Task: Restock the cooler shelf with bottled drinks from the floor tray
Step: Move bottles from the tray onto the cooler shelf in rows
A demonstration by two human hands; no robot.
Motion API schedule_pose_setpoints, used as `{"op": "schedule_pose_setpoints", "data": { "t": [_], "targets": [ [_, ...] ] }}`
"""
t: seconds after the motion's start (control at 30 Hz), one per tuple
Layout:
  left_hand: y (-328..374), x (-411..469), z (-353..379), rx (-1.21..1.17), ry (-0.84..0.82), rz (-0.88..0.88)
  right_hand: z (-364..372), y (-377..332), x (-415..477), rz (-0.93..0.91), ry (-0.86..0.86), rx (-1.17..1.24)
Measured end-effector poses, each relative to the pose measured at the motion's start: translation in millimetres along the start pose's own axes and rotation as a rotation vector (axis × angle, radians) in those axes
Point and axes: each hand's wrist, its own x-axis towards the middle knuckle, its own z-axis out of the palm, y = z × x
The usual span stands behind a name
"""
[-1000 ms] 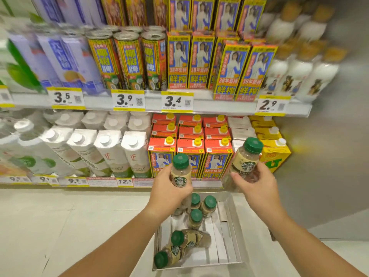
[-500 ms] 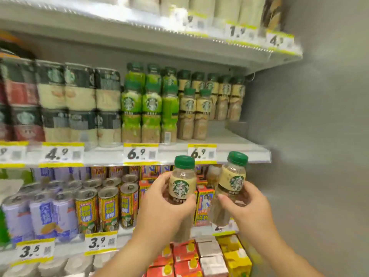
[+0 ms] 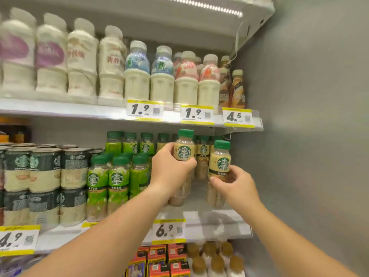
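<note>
Your left hand [image 3: 170, 168] is wrapped around the middle of a clear plastic bottle of beige coffee drink with a green cap and cream label [image 3: 182, 156], thumb on its near side, fingers curled over the label's lower edge. You hold it upright, its base over the white cooler shelf [image 3: 209, 218] that carries the yellow 6.9 price tag [image 3: 168, 230]; whether the base touches the shelf you cannot tell. Your right hand [image 3: 234, 186] grips a second green-capped coffee bottle with a cream label [image 3: 218, 168] low on its body, fingertips pinching the label's bottom edge, the bottle tilted slightly towards the left one.

Both bottles sit above the right end of that shelf, above and to the right of the 6.9 tag, with more brown coffee bottles of the same kind [image 3: 202, 158] standing just behind and between them. Left of the tag, on the same shelf, stands a block of green-labelled bottles with green caps [image 3: 117, 176], and further left a double stack of dark-and-cream cans [image 3: 46, 180] above a 4.9 tag [image 3: 17, 240].

Above the tag, the next shelf up holds white milky bottles with pale caps [image 3: 161, 76] behind 1.9 tags [image 3: 144, 109]. Below the tag, red cartons [image 3: 159, 260] and white bottles with tan caps [image 3: 215, 262] show. The grey cooler wall [image 3: 309, 136] closes off the shelf on the right.
</note>
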Motion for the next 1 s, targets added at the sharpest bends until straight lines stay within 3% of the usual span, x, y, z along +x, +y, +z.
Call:
{"op": "schedule_pose_setpoints", "data": {
  "t": [0.27,0.57,0.77,1.0],
  "targets": [
    [-44,6,64,0.000,0.048,-0.222,5,48,45,0.113,-0.103,-0.062],
    [-64,-2,96,0.048,0.103,-0.200,15,80,48,0.146,-0.110,-0.039],
    [-71,-5,93,0.166,0.111,-0.203,8,84,40,0.166,-0.215,-0.130],
    [-81,-14,90,0.233,0.104,-0.326,5,83,36,0.185,-0.209,-0.188]
  ]
}}
